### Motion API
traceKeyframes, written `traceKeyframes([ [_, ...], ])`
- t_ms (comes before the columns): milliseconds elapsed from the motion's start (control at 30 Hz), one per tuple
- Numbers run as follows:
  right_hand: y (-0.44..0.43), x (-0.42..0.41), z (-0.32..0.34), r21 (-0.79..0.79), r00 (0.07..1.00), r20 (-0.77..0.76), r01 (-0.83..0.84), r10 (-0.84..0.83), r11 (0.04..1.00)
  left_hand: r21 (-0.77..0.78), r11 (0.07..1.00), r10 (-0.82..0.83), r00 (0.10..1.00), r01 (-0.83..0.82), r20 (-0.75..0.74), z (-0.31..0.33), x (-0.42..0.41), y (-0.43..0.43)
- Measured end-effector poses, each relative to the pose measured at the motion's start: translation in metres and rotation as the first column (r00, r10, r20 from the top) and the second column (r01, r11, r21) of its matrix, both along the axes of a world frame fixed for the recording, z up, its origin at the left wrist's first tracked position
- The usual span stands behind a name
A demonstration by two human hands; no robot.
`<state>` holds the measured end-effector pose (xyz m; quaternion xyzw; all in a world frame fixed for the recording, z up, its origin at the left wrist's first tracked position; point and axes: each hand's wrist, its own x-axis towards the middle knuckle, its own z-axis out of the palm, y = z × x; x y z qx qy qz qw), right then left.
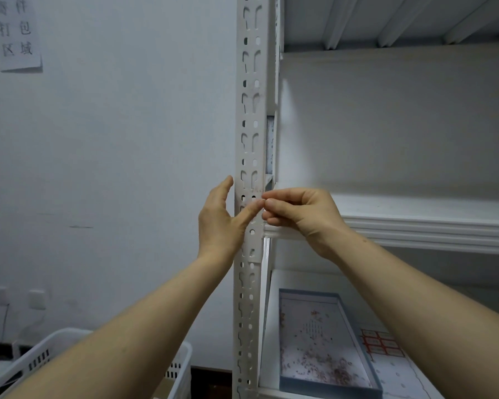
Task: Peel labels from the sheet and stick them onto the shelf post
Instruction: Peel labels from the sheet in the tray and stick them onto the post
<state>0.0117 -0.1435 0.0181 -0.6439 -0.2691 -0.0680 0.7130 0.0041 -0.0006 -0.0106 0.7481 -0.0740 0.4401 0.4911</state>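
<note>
The white perforated shelf post (250, 116) runs up the middle of the head view. My left hand (218, 223) lies against its left side, fingers straight, thumb pressing across the post's front. My right hand (298, 210) comes in from the right, its fingertips curled and pinching at the post's right edge beside the left thumb; what it pinches is too small to make out. A white label (270, 148) is stuck on the post's inner face just above the hands. The label sheet (382, 342), with red-bordered labels, lies on the lower shelf at the lower right.
A blue-rimmed shallow box (326, 344) lies on the lower shelf beside the sheet. A white shelf board (415, 228) crosses at hand height. A white slotted basket (35, 361) stands at the lower left. A paper notice (18, 33) hangs on the wall.
</note>
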Motion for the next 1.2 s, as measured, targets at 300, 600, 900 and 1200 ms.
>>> traceKeyframes([
  [300,0.004,-0.009,0.008,-0.273,0.928,0.326,0.274,-0.180,0.922,0.152,0.985,0.074,0.996,-0.082,0.057,0.005,-0.005,0.003],
  [600,0.004,0.000,0.006,0.012,0.972,-0.032,0.235,-0.234,0.972,0.127,0.990,0.063,0.998,-0.063,0.010,0.001,-0.004,0.007],
  [900,0.001,0.010,0.011,-0.014,0.955,-0.009,0.297,-0.297,0.955,-0.272,0.956,-0.185,0.949,0.113,-0.257,0.007,0.008,0.018],
  [1200,0.020,0.028,0.024,-0.006,0.903,0.099,0.421,-0.418,0.907,-0.203,0.955,-0.253,0.949,0.215,-0.187,0.009,0.012,0.022],
])
